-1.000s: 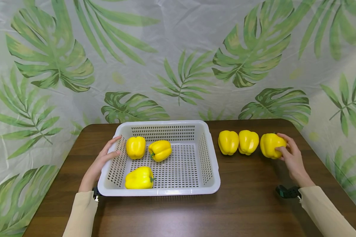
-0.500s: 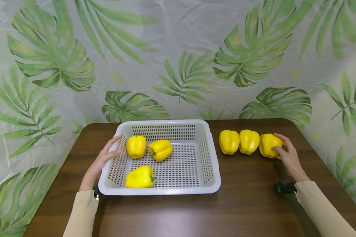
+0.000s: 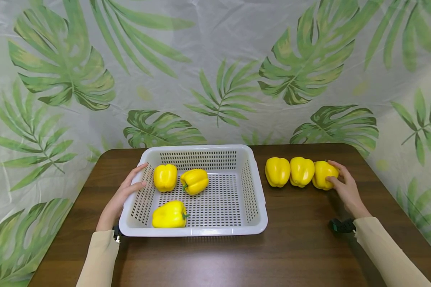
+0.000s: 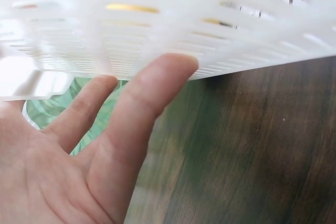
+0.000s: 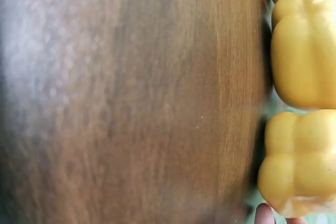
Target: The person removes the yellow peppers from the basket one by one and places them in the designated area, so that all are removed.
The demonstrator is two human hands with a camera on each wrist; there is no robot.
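My left hand (image 3: 119,198) rests against the left side of a white perforated plastic basket (image 3: 193,231), its fingers fairly straight. From the left wrist, the thumb (image 4: 152,98) lies by the slotted outer wall. My right hand (image 3: 348,190) holds a yellow bell pepper (image 3: 323,174) at its right side, thumb in front and fingers behind. That pepper sits close beside a second bell pepper (image 3: 301,171), and a third bell pepper (image 3: 277,172) adjoins it on the left. In the right wrist view, only fingertips (image 5: 264,214) show below the held pepper.
Inside the basket lie three yellow bell peppers: one upright-looking pepper (image 3: 165,178), one tilted pepper (image 3: 194,181) and one on its side (image 3: 169,214). All stands on a dark wooden table (image 3: 294,247). A leaf-patterned cloth (image 3: 230,48) hangs behind.
My right hand has moved left with the bell pepper, bringing it up close to the other two in the row. The left hand and basket have stayed in place.
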